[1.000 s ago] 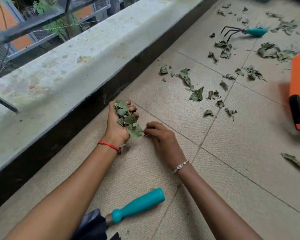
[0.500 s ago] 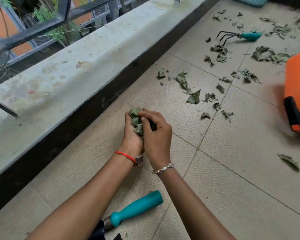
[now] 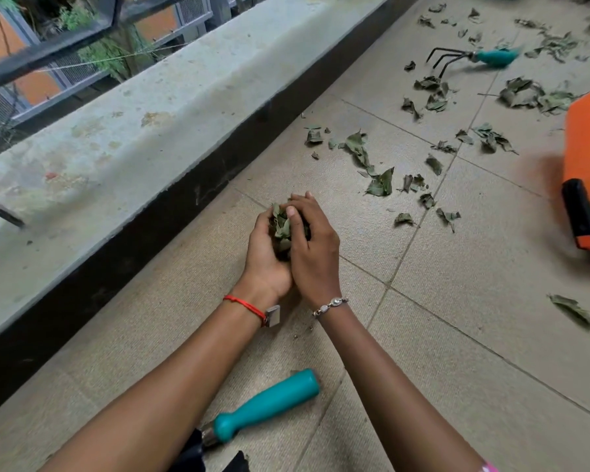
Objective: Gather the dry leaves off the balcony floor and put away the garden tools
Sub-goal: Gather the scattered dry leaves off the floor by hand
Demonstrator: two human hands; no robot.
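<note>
Both hands meet low over the beige tiled balcony floor (image 3: 457,301): the left hand (image 3: 264,253) cups a crumpled clump of dry green leaves (image 3: 281,226) and the right hand (image 3: 315,247) curls over it, so the bunch is clasped between them. More loose dry leaves (image 3: 378,183) lie scattered on the tiles ahead, near a black three-pronged hand rake with a teal handle (image 3: 474,57). A teal-handled trowel (image 3: 269,403) lies on the floor between the forearms.

Left hand (image 3: 264,257) and right hand (image 3: 315,253) cupped together, forearms converging
</note>
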